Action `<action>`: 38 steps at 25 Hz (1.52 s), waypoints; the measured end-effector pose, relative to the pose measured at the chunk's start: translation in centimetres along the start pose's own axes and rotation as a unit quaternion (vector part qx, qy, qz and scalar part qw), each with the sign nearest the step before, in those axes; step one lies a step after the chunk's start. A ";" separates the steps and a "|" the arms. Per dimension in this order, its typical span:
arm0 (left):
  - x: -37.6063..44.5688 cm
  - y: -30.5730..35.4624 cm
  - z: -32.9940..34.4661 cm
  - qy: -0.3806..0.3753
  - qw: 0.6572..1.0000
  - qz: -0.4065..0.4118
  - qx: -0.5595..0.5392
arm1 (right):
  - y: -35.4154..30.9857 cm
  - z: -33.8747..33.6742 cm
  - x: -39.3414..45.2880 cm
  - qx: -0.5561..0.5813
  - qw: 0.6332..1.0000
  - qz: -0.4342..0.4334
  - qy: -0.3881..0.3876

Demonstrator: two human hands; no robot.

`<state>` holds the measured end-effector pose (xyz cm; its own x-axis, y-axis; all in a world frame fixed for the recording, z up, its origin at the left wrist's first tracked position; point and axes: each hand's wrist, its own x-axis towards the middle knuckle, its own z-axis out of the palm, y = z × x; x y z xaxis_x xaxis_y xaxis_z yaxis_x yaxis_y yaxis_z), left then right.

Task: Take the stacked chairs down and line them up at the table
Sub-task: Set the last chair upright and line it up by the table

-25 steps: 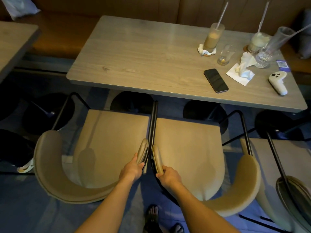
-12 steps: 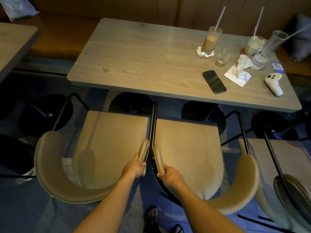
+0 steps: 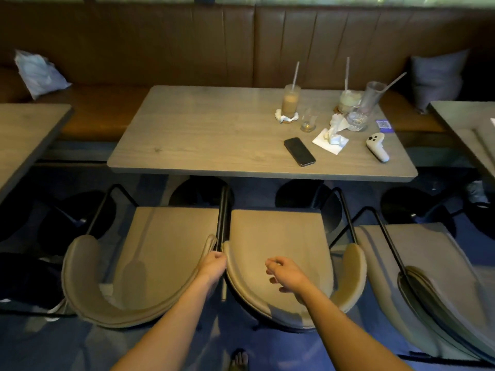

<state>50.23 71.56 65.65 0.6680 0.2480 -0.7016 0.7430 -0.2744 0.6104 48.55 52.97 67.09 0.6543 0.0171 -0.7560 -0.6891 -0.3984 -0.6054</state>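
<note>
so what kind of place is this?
Most likely a café or restaurant: a long brown padded bench behind grey wood-grain tables, tall iced drinks with straws, and matching beige cushioned chairs in a row.

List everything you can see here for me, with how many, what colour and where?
chairs: three, beige with black frames, side by side at the table's near edge
table: one, grey wood, centre
side tables: two, grey, cut off at the left and right edges
bench: one, brown, behind the table
drink glasses: four, three with straws, far right of the table
phone: one, black, on the table
controller: one, white, at the table's right end
napkins: white, crumpled, among the glasses
cushion: one, grey, on the bench at right
bag: one, pale, on the bench at left
left hand: gripping the left chair's armrest tip
right hand: open, above the middle chair
</note>
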 end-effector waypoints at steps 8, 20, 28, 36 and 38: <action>-11.5 2.5 13.3 -0.089 0.992 0.076 0.046 | 12.3 -17.0 -10.3 0.043 0.994 -0.048 0.090; -23.5 3.6 37.0 -0.215 0.967 0.047 0.126 | 31.8 -35.6 -19.5 0.212 0.953 0.015 0.217; -22.3 6.0 48.5 -0.214 0.972 -0.018 0.094 | 35.9 -45.2 -17.0 0.229 0.940 0.079 0.242; -21.6 6.3 56.8 -0.162 0.970 -0.180 -0.015 | 40.1 -54.2 -13.4 0.286 0.911 0.186 0.232; -21.4 6.3 58.5 -0.149 0.966 -0.208 -0.042 | 40.7 -56.3 -12.1 0.304 0.904 0.195 0.228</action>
<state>38.22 10.18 63.07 0.2788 0.0383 -0.9596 0.9535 -0.1302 0.2718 30.17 -15.05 65.61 0.2897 -0.4507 -0.8444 -0.8480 0.2882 -0.4448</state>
